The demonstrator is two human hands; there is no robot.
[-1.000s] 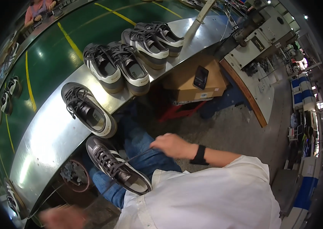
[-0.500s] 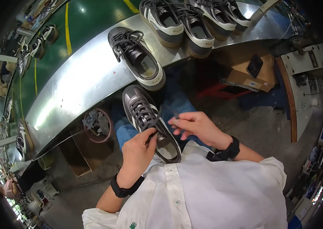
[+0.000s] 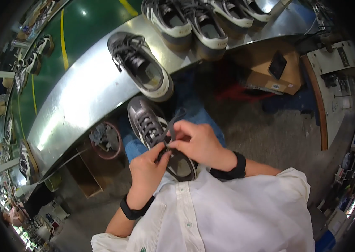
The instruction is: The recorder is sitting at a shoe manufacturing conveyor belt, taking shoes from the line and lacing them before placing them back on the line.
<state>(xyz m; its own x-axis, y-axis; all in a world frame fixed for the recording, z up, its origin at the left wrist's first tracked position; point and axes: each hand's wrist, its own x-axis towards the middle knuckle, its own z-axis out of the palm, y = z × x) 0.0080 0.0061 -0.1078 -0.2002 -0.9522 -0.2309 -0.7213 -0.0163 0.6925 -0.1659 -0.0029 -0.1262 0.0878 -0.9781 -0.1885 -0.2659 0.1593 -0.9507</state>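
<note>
A dark grey sneaker [image 3: 140, 110] with white side stripes rests on my lap, its toe pointing toward the bench and its heel against my shirt. My left hand [image 3: 148, 167] is closed in a pinch at the top of the lacing. Close beside it, my right hand [image 3: 200, 145] pinches the dark shoelace [image 3: 179, 116], part of which loops up above the fingers. The fingertips of both hands nearly meet over the shoe's opening, and they partly hide the lace there. Just beyond, a similar laced sneaker [image 3: 147, 77] stands on the metal bench edge.
Several more sneakers [image 3: 207, 31] stand on the metal ledge [image 3: 81, 80] along a green conveyor belt [image 3: 89, 21]. Below the ledge is a round bin [image 3: 107, 140] of grey scraps. To the right, a phone [image 3: 277, 65] lies on a cardboard box [image 3: 261, 75].
My right hand has moved left to the top of the lacing and now pinches the lace beside my left hand. The left hand keeps its pinch. The view has shifted slightly.
</note>
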